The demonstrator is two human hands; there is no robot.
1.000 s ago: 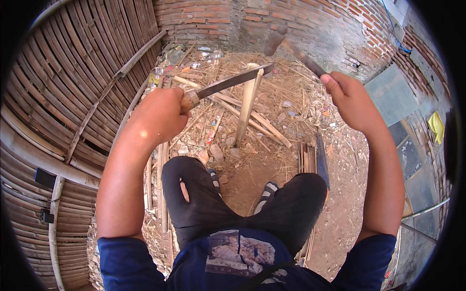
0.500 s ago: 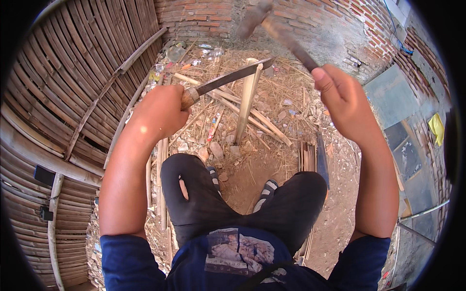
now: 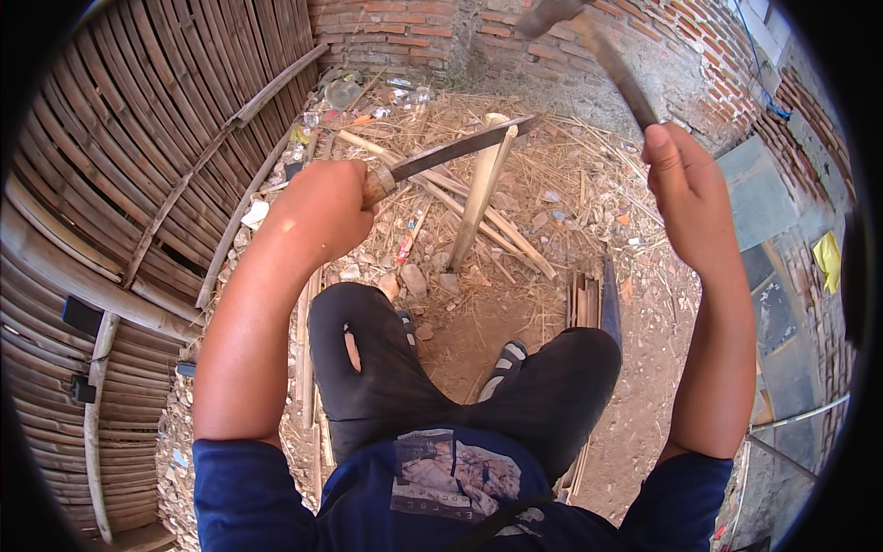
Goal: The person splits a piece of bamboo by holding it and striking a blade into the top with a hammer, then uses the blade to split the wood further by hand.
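Observation:
My left hand (image 3: 328,207) is closed round the wooden handle of a machete (image 3: 460,148). Its dark blade lies across the top of an upright split bamboo piece (image 3: 475,198), which stands on the ground in front of my feet; the blade's tip pokes out past it on the right. Raised at the upper right, my right hand (image 3: 688,189) grips the handle of a hammer (image 3: 614,66). The hammer's head is up near the brick wall, apart from the blade.
Bamboo strips (image 3: 515,244) lie crossed behind the upright piece. By my right knee are a saw (image 3: 610,299) and a stack of split strips (image 3: 583,301). A bamboo slat wall (image 3: 166,120) rises at left, a brick wall (image 3: 386,39) at the back. Rubble and litter cover the ground.
The hammer and my right hand have shifted a little to the right, farther from the blade. In the picture, the machete, my left hand and the bamboo sit slightly farther right.

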